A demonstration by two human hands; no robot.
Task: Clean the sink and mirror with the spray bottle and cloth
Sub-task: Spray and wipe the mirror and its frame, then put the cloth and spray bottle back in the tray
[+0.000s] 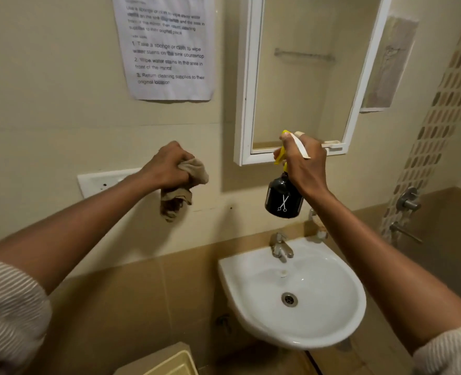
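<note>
My right hand (303, 163) grips a black spray bottle (283, 198) with a yellow and white trigger head, raised in front of the lower edge of the white-framed mirror (297, 77). The nozzle points toward the mirror. My left hand (167, 167) is closed on a crumpled beige cloth (180, 190), held up near the wall left of the mirror. The white sink (332, 315) with a metal tap (280, 247) and drain hangs below the bottle.
A printed instruction sheet (169, 47) is taped to the wall above my left hand. A white switch plate (99, 181) sits behind my left wrist. Metal shower valves (408, 201) are on the right wall. A beige lidded bin (167, 361) stands below.
</note>
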